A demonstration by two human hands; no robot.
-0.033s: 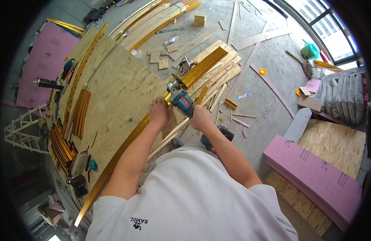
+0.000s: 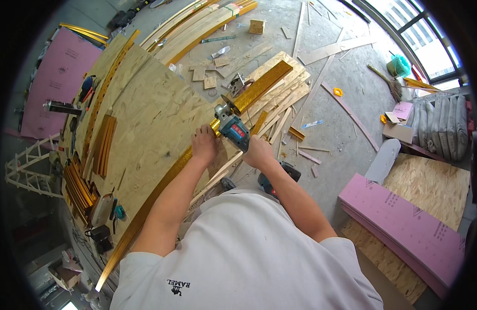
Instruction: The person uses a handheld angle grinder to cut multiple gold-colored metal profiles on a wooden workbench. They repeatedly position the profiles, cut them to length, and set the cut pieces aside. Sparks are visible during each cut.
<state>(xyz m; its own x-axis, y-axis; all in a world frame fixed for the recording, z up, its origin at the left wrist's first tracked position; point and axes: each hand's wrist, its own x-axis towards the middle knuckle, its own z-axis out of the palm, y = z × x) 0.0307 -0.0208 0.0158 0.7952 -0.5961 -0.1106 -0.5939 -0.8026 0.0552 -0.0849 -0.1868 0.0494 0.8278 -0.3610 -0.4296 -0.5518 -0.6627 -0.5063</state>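
Note:
In my right hand (image 2: 259,153) is the handle of a cordless angle grinder (image 2: 234,133), with blue-grey body and metal head. Its disc (image 2: 229,105) stands on edge at a long gold metal strip (image 2: 263,88). My left hand (image 2: 204,143) is closed over the same strip just on the near side of the disc, its fingers partly hidden. From there the strip runs back past my left forearm toward the lower left. The grinder's battery end (image 2: 287,173) shows below my right wrist. Whether the disc touches or has cut the metal, I cannot tell.
A large wood-chip board (image 2: 161,119) lies under the strip on my left, bearing gold offcuts (image 2: 105,147) and tools. Ahead, wooden strips (image 2: 293,85) are piled on the floor near a circular saw (image 2: 239,83). Pink foam boards (image 2: 398,222) are stacked at right.

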